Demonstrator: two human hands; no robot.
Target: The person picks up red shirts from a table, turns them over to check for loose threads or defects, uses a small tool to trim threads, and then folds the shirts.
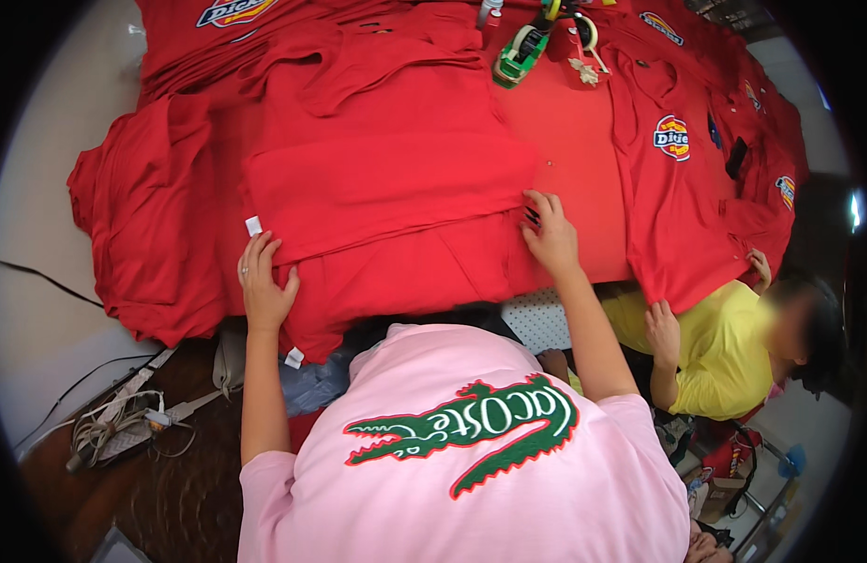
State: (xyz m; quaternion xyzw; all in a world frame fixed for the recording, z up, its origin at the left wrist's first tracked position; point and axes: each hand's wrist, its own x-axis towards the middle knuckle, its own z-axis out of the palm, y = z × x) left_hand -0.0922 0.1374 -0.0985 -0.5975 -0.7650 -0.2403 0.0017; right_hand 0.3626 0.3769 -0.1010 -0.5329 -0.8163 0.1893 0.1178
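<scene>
A red T-shirt (386,188) lies spread in front of me, its near part folded over in a straight crosswise edge. At the left end of that edge, beside a small white tag (254,225), rests my left hand (263,284), open, fingers stretched and thumb apart. My right hand (553,239) is at the right end of the edge, its bent fingers closed on the cloth at the corner. More red cloth (405,272) shows below the fold and hangs over the table's near side, with a second white tag (294,357).
Red shirts are heaped at left (161,206). A green tape dispenser (520,56) stands at the back beside a red container (579,61). At right, a person in yellow (715,347) handles a red shirt (672,206). Cables and a power strip (124,422) lie lower left.
</scene>
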